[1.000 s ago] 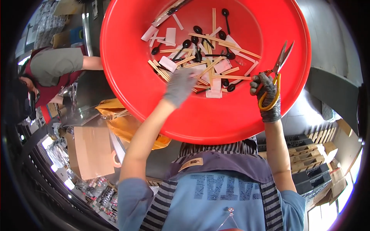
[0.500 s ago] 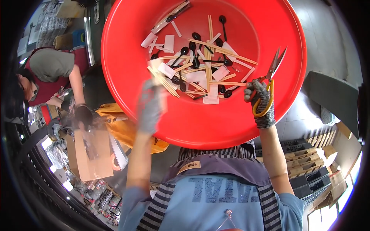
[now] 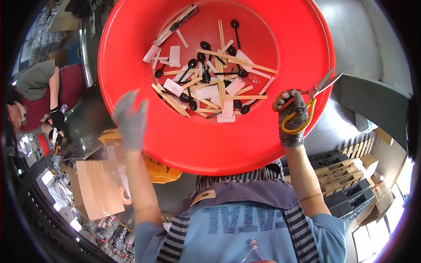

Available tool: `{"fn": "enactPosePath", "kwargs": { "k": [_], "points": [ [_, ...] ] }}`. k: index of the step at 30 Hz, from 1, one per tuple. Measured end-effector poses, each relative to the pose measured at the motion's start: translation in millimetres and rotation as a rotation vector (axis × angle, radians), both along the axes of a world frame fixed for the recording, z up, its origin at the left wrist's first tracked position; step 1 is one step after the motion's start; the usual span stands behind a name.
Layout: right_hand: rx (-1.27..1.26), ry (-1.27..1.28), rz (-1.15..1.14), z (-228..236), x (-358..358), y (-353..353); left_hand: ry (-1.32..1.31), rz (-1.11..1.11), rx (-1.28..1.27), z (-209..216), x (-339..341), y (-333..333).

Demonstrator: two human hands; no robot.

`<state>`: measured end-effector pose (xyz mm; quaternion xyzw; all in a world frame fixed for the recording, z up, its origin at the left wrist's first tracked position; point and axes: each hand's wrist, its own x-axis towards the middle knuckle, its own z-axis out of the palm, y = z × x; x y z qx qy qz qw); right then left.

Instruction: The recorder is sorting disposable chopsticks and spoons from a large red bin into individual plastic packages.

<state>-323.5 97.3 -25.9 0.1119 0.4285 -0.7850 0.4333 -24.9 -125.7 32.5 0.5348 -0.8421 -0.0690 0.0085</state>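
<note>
A big red basin [image 3: 210,149] spreads out in front of me. Loose wooden chopsticks [image 3: 171,101], black plastic spoons [image 3: 235,33], white paper packets [image 3: 174,56] and paper strips lie scattered on its bottom. At the basin's right wall, my gloved right hand [image 3: 291,114] grips scissors [image 3: 316,90] by their yellow and orange handles, the blades parted and pointing up and right. Over the basin's left rim hangs my gloved left hand [image 3: 131,120], its fingers apart and nothing in them; it is slightly blurred.
To the left a co-worker [image 3: 37,87] in a black glove leans over a dark table. A cardboard box [image 3: 98,188] and a yellow bag [image 3: 160,171] are below the basin's left side. Wooden pallets [image 3: 342,171] and dark crates [image 3: 351,199] stand at the lower right.
My left hand has moved left, away from the pile, and a pale thing near its fingers has left it. The basin appears shifted left in view. The co-worker's hands have pulled away from the box.
</note>
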Motion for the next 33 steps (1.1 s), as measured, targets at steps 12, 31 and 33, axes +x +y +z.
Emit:
{"fn": "enactPosePath", "kwargs": {
  "k": [12, 31, 33],
  "points": [
    [0.05, 0.006, -0.052, -2.3, 2.2, -2.5, -0.081, -0.069, -0.103, -210.9, -172.9, -181.9],
    [0.101, 0.134, 0.21, 2.5, 12.4, -2.8, 1.312, 0.135, 1.233, -38.0, -133.9, -61.5],
    [0.118, 0.275, 0.332, 6.7, 23.9, -6.1, 1.412, 0.131, 1.255, -25.7, -121.1, -42.4]
  ]
}}
